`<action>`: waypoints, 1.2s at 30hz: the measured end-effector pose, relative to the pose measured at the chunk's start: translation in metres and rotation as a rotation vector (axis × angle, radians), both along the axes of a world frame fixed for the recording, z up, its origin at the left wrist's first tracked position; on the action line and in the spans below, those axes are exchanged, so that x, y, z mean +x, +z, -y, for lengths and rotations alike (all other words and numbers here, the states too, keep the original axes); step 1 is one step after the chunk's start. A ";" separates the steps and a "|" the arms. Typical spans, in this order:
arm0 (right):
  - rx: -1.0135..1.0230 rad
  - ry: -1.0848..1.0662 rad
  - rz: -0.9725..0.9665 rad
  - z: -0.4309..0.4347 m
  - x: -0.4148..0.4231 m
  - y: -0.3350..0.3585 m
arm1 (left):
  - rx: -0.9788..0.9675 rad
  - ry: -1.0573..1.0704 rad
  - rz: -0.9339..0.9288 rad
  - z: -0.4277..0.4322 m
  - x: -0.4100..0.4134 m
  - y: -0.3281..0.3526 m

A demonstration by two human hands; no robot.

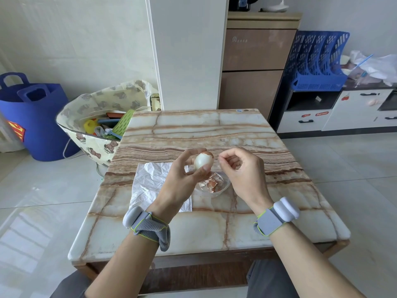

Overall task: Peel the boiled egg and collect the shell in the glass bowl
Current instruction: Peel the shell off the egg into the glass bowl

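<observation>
Marble-look table [193,130] with brown veins, standing on pale floor tiles. A crinkled white sheet [150,179] lies on its near-left part. Right off the table's left edge there's a cream teddy-print bag [92,145] stuffed with odds and ends. Further left of that is a blue tote [40,125] with a Superman logo. Behind the table's far edge stands a brown cabinet [255,61]. Past the far-right corner, a blue file rack [315,61] sits on a low white drawer unit [322,119].
</observation>
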State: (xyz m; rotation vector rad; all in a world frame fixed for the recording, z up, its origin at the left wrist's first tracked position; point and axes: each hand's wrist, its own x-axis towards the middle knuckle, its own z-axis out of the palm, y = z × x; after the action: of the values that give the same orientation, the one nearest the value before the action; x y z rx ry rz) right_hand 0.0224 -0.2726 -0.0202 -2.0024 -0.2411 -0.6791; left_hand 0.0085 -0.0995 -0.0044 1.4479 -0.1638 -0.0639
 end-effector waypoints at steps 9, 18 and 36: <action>0.005 0.117 0.014 -0.003 -0.005 0.008 | -0.055 -0.015 -0.048 0.001 -0.002 0.001; -0.204 0.072 0.178 -0.003 -0.005 0.008 | 0.017 -0.022 -0.020 -0.002 -0.001 0.000; 0.007 0.010 0.069 -0.002 -0.001 0.006 | -0.036 -0.028 -0.009 -0.001 0.001 -0.002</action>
State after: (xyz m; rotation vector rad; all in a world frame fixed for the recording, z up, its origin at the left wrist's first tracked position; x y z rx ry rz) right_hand 0.0213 -0.2711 -0.0143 -1.9720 -0.2898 -0.7424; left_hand 0.0099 -0.0988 -0.0064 1.4097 -0.1770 -0.0895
